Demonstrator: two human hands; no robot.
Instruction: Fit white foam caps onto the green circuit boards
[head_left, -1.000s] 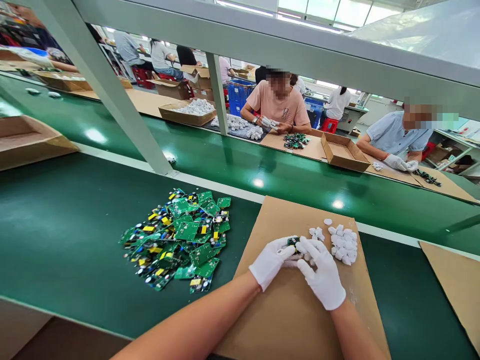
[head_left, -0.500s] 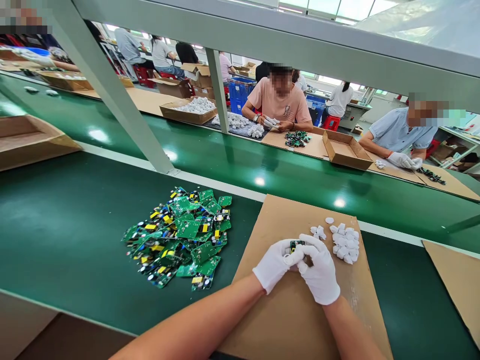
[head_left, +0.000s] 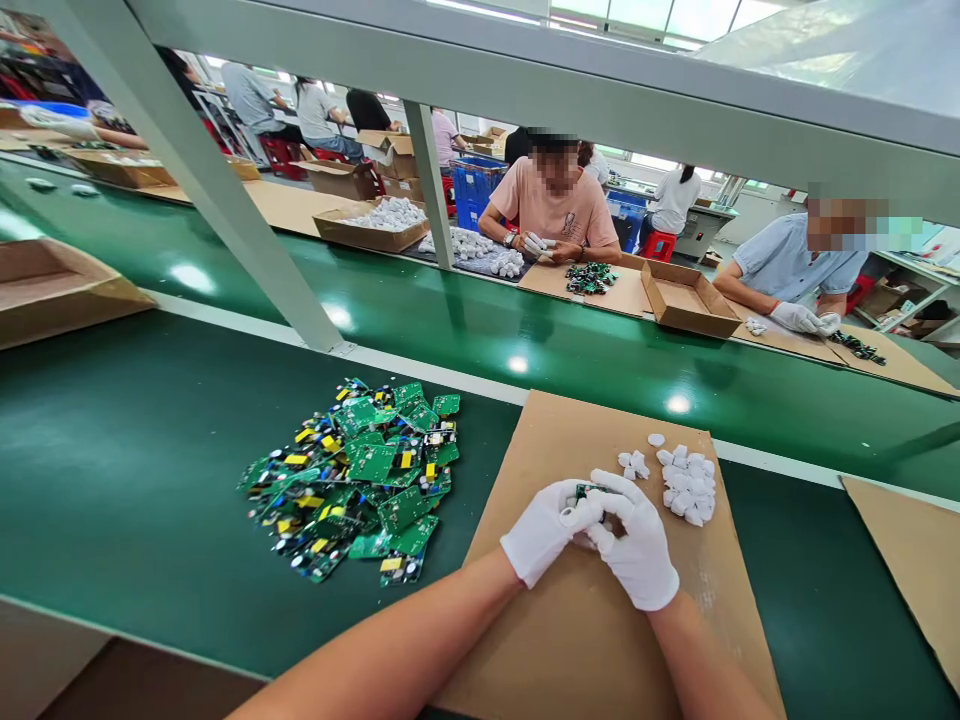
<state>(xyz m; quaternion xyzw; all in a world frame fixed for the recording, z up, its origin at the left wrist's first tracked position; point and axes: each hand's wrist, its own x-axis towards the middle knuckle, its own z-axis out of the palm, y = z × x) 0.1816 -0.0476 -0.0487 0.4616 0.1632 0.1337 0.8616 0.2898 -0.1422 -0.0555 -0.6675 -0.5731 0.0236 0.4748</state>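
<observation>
Both my hands wear white gloves and meet over a brown cardboard sheet (head_left: 570, 630). My left hand (head_left: 541, 528) and my right hand (head_left: 637, 545) pinch one small green circuit board (head_left: 584, 490) between their fingertips; most of the board is hidden by the fingers. A heap of small white plastic parts (head_left: 688, 482) lies on the cardboard just beyond my right hand. A pile of green circuit boards (head_left: 358, 474) with yellow and blue components lies on the green bench to the left of my left hand.
A green conveyor belt (head_left: 525, 340) runs behind the cardboard, with a grey slanted frame post (head_left: 225, 200) at its near edge. Across it, people in gloves sit at cardboard sheets and open boxes (head_left: 686, 300). Another cardboard sheet (head_left: 911, 565) lies at right.
My hands have closed tighter on the small board; my right fingers curled in from a spread pose. The hands stayed in the same place on the cardboard.
</observation>
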